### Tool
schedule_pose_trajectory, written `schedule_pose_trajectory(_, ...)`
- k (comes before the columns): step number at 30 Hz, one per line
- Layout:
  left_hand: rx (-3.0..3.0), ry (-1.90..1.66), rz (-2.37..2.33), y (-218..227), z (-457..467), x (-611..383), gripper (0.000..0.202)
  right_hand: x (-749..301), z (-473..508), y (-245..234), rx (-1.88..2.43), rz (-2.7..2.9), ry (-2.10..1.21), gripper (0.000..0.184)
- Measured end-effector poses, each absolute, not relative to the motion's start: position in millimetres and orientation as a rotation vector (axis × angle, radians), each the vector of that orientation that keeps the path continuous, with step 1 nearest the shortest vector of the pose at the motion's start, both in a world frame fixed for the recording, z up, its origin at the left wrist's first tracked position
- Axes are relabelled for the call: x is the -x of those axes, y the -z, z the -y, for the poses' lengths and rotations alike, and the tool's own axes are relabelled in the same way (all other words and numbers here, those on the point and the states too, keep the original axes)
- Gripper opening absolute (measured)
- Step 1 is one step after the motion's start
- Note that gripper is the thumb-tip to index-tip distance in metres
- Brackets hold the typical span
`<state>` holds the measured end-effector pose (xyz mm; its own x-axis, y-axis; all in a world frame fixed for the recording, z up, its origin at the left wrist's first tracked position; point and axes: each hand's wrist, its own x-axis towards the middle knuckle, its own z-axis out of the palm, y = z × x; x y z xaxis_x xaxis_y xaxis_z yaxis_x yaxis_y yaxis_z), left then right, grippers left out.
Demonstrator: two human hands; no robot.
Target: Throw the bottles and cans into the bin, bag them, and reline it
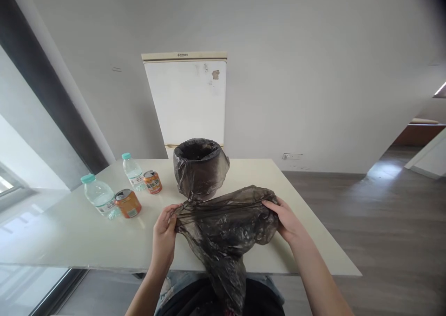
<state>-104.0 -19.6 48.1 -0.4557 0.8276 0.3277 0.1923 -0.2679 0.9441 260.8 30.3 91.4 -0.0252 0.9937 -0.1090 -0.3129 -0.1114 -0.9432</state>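
A thin black plastic garbage bag [230, 227] is stretched sideways between my hands, above the near part of the table. My left hand [165, 227] pinches its left end, thumb against fingers. At the bag's upper right, my right hand [284, 218] grips the edge with the thumb on top. The bag's lower part hangs down over the table's front edge towards my lap. Just behind it stands a bin [200, 167] lined with a similar dark bag folded over its rim. Its inside looks dark, and the bag in my hands overlaps its base.
Left on the pale table [87, 241] stand two clear bottles with teal caps, a nearer bottle [99, 195] and a farther bottle [133, 171]. Beside them are an orange can [128, 204] and another orange can [152, 182]. A white refrigerator [190, 100] stands behind the table.
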Motion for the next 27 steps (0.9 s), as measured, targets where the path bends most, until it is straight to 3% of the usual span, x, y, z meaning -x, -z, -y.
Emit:
schedule_pose_trajectory(9,-1.821,-1.642,-1.859,-86.2,59.7,57.7,0.039,-259.2,-22.8,-151.8,1.24,1.229,-1.199,0.044)
schedule_pose_trajectory(11,-1.97,-1.58,-1.809,-103.8,73.1,35.6,0.056,-252.2,-19.7,-179.2,1.255,1.498,-0.968,0.038)
schedule_pose_trajectory(14,-2.079,-1.535,-1.682,-132.2,84.8,-0.1,0.103,-231.7,-12.3,-221.8,1.222,1.786,-0.649,0.029)
schedule_pose_trajectory(17,-2.113,-1.583,-1.622,-160.8,78.5,-37.0,0.142,-200.2,-0.6,-254.4,1.108,1.911,-0.613,0.025)
schedule_pose_trajectory(19,-2.143,-1.598,-1.667,-174.4,64.2,-57.7,0.149,-178.6,7.6,-266.9,1.037,1.975,-0.667,0.022)
schedule_pose_trajectory(21,-2.156,-1.628,-1.704,-180.0,45.7,-70.1,0.135,-162.1,13.5,-273.2,0.991,1.992,-0.7,0.02)
schedule_pose_trajectory(24,-2.023,-1.654,-1.788,-174.1,20.1,-67.8,0.097,-153.7,15.5,-277.7,0.944,1.953,-0.734,0.024)
schedule_pose_trajectory(27,-2.116,-1.384,-1.809,-161.2,6.4,-46.3,0.057,-165.6,9.1,-282.6,0.94,1.822,-0.713,0.023)
